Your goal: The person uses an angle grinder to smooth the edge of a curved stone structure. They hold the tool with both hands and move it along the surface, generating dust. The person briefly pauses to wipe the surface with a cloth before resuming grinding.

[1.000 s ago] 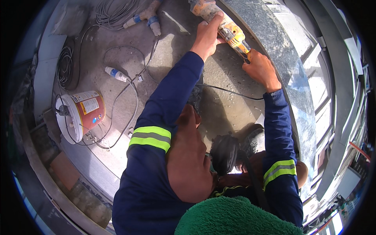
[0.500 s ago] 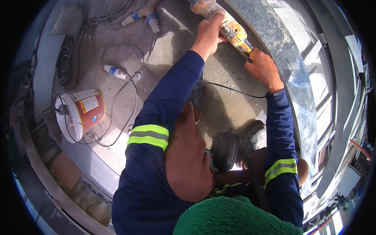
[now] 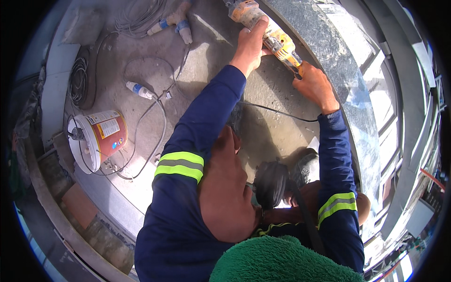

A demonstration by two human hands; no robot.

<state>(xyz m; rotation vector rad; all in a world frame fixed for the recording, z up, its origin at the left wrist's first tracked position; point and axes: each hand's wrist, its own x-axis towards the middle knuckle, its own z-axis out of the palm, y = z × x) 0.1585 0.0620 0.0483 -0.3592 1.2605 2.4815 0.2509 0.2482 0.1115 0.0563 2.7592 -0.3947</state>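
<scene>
A worn yellow and grey angle grinder [image 3: 282, 43] lies slantwise at the top of the view, its head cut off by the upper edge. My left hand [image 3: 250, 47] is wrapped round the front of its body, thumb on top. Farther back, my right hand [image 3: 316, 87] grips the rear handle, fingers closed. Both arms reach forward in dark blue sleeves with reflective bands. The grinder is beside the edge of a dusty grey curved ledge [image 3: 350, 77]; whether it touches cannot be made out.
Left on the concrete floor, a red and white bucket [image 3: 112, 134] lies on its side among loose cables. A blue and white plug connector [image 3: 140, 89], a multi-way connector [image 3: 178, 21] and coiled cable [image 3: 141, 16] lie farther off. A black cord [image 3: 277, 109] runs between my arms.
The view has shifted slightly, so the bucket and cables sit a little lower and farther right. Both hands keep their hold on the angle grinder, which has barely moved.
</scene>
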